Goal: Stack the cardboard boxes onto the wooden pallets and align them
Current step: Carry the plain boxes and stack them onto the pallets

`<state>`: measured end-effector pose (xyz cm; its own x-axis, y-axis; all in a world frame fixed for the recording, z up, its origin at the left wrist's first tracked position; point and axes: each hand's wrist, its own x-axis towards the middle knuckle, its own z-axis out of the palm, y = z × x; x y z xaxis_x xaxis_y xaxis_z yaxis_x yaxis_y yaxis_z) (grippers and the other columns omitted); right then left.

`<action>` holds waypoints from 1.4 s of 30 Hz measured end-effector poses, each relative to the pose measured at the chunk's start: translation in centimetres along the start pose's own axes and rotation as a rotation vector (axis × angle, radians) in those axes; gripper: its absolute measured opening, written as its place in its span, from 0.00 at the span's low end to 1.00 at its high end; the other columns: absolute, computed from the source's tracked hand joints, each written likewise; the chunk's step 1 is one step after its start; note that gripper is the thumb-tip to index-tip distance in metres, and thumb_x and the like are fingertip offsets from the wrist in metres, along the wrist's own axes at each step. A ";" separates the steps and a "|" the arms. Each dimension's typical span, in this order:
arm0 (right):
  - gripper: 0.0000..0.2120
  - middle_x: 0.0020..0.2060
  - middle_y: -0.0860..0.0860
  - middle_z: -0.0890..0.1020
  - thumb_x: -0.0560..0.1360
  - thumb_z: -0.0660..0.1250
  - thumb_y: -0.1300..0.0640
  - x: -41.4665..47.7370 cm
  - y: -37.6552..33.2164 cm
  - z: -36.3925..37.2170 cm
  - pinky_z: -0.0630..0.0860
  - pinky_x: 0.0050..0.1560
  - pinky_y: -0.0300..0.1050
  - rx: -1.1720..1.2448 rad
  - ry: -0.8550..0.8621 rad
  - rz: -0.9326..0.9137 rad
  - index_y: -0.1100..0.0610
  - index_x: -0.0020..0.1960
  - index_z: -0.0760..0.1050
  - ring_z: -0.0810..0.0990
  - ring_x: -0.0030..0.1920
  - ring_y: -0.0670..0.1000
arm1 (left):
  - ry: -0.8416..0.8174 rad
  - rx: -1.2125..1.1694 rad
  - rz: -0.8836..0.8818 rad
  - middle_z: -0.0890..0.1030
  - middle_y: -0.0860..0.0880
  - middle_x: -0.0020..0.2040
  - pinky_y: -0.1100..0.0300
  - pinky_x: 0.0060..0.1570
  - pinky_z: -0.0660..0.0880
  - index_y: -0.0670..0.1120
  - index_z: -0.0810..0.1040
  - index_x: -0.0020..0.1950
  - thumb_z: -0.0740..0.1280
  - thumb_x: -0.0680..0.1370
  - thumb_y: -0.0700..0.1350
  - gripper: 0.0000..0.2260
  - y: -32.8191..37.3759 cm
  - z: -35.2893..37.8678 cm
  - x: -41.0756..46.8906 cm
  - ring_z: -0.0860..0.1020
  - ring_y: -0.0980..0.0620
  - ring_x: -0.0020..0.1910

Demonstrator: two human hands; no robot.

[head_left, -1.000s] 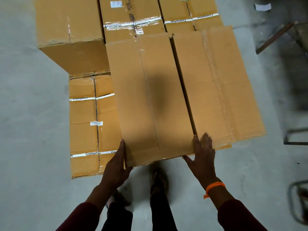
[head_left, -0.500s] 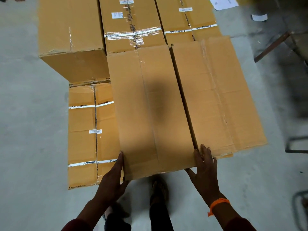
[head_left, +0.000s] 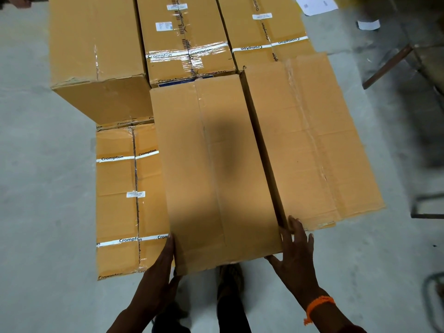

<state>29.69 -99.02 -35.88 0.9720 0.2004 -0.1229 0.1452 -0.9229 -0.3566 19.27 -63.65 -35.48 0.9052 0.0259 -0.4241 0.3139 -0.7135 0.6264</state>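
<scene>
Concrete floor (head_left: 48, 188): my left hand (head_left: 159, 270) and right hand (head_left: 295, 258), fingers flat, press top box (head_left: 216, 176); uneven push risks skewing it.

1. The head camera is looking forward and steeply down from head height. The left hand (head_left: 158, 267) and right hand (head_left: 294, 255) are sitting close, low in the frame.
2. It is taking in the cardboard boxes (head_left: 216, 176) stretching away beyond both hands, with the wide-angle lens bending the edges.

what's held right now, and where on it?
The middle cardboard box, pressed between both hands at its near end: left hand flat on the near-left side, right hand flat on the near-right side, fingers straight.
</scene>
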 end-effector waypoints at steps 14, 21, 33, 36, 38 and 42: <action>0.42 0.60 0.62 0.74 0.58 0.86 0.45 2.7 -1.6 -0.3 0.75 0.55 0.70 -0.115 0.090 0.092 0.59 0.66 0.76 0.72 0.56 0.65 | 0.061 0.017 0.053 0.63 0.45 0.79 0.47 0.57 0.79 0.53 0.39 0.83 0.76 0.73 0.40 0.53 0.5 -2.1 3.1 0.78 0.39 0.65; 0.49 0.61 0.60 0.74 0.60 0.85 0.49 2.4 -2.0 -0.9 0.79 0.55 0.62 -0.084 0.048 0.100 0.58 0.75 0.69 0.73 0.56 0.61 | 0.075 0.033 -0.003 0.63 0.45 0.80 0.54 0.44 0.80 0.58 0.36 0.81 0.77 0.72 0.40 0.55 1.4 -1.9 3.0 0.83 0.40 0.53; 0.36 0.70 0.62 0.71 0.68 0.69 0.62 1.4 -7.4 -4.4 0.71 0.67 0.64 -0.012 -0.114 0.117 0.57 0.76 0.67 0.71 0.69 0.64 | 0.035 0.297 -0.074 0.49 0.35 0.81 0.34 0.70 0.61 0.43 0.51 0.82 0.78 0.68 0.61 0.54 6.3 -1.8 2.5 0.55 0.33 0.79; 0.31 0.73 0.63 0.69 0.74 0.58 0.52 0.5 -11.3 -5.2 0.68 0.70 0.65 0.022 -0.194 0.029 0.58 0.76 0.68 0.67 0.73 0.65 | -0.029 0.352 -0.082 0.48 0.40 0.83 0.37 0.74 0.57 0.47 0.53 0.82 0.72 0.74 0.60 0.45 9.0 -3.7 1.4 0.51 0.37 0.80; 0.31 0.74 0.64 0.69 0.76 0.62 0.49 -0.8 -14.0 -5.6 0.67 0.72 0.65 0.023 -0.234 -0.020 0.58 0.76 0.68 0.66 0.75 0.66 | -0.076 0.355 -0.076 0.50 0.43 0.83 0.42 0.76 0.54 0.48 0.54 0.82 0.68 0.77 0.60 0.39 10.7 -5.5 0.1 0.50 0.40 0.81; 0.28 0.72 0.64 0.72 0.78 0.65 0.46 -4.6 -21.5 -7.2 0.69 0.71 0.64 0.087 -0.210 -0.002 0.59 0.74 0.71 0.68 0.72 0.67 | -0.060 0.292 -0.033 0.57 0.41 0.81 0.52 0.77 0.51 0.46 0.59 0.81 0.66 0.79 0.57 0.34 11.8 -10.5 -5.0 0.55 0.40 0.80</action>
<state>23.40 -82.49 -20.97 0.9105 0.2748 -0.3089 0.1217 -0.8922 -0.4349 21.47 -64.85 -19.17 0.8746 0.0173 -0.4846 0.2395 -0.8844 0.4007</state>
